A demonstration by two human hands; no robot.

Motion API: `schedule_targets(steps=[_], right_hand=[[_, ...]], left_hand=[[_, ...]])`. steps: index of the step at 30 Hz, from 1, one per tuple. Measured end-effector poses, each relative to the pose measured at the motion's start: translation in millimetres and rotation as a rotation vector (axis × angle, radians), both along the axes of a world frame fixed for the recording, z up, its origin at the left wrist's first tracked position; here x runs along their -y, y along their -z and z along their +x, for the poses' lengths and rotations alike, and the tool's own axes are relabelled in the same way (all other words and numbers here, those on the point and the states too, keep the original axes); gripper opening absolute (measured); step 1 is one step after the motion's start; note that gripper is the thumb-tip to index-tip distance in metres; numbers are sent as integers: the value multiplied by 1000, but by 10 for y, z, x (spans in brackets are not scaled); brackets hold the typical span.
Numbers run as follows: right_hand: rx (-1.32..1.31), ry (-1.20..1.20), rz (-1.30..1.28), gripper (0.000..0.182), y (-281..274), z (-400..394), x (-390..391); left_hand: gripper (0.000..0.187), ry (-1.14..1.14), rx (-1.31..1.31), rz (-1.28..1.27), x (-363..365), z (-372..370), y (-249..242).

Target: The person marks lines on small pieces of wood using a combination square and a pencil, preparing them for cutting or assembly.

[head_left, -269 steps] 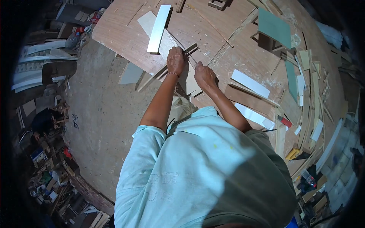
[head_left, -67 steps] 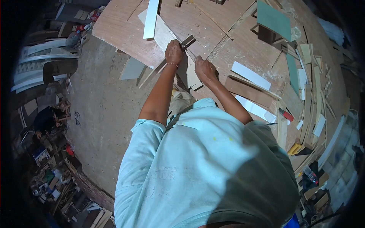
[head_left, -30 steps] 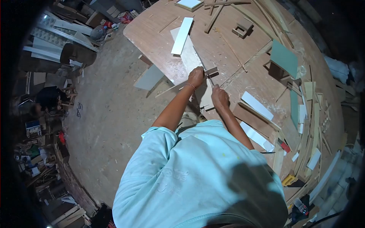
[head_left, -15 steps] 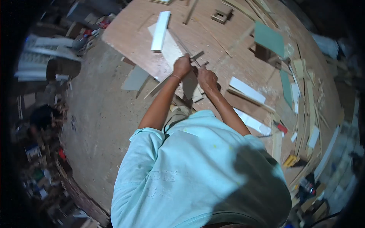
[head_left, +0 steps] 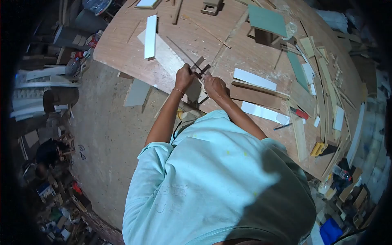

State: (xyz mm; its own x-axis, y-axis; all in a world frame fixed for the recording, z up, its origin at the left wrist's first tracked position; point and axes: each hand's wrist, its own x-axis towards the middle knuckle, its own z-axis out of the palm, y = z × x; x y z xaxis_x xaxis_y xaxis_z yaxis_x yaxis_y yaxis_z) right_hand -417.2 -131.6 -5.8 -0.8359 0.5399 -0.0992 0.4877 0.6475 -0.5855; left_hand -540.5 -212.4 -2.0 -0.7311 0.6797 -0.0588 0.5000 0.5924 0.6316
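The backs of the left hand (head_left: 183, 78) and right hand (head_left: 216, 87) hide most of the fingers, so their grip on the dark strips (head_left: 205, 70) cannot be told. The top edge cuts off the worktable (head_left: 118, 45) and a white-faced panel (head_left: 146, 3), while a green board (head_left: 267, 21) covers much of the frame beneath it. Lettering on the shirt (head_left: 192, 171) is too faint to read, and the lower-left clutter (head_left: 57, 220) is too dim to sort out.
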Motion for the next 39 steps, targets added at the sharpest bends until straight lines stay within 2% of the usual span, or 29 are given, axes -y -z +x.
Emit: schedule_targets(steps=[5,9,19,29,39], right_hand=[[54,-33,-23,27,-127,-176,81],[44,-31,10,27,-26,-338,55],[22,-88,55,28,12,-536,-74],[17,-103,31,28,-4,-531,-89],[12,-113,19,26,45,-523,-97]], left_hand=[[24,-41,-264,-44,118,-164,98],[20,-85,-246,-44,50,-327,218],[19,-50,-526,-94,-3,-381,255],[14,-46,-570,-115,-12,-348,250],[14,-26,-502,-54,0,-332,226]])
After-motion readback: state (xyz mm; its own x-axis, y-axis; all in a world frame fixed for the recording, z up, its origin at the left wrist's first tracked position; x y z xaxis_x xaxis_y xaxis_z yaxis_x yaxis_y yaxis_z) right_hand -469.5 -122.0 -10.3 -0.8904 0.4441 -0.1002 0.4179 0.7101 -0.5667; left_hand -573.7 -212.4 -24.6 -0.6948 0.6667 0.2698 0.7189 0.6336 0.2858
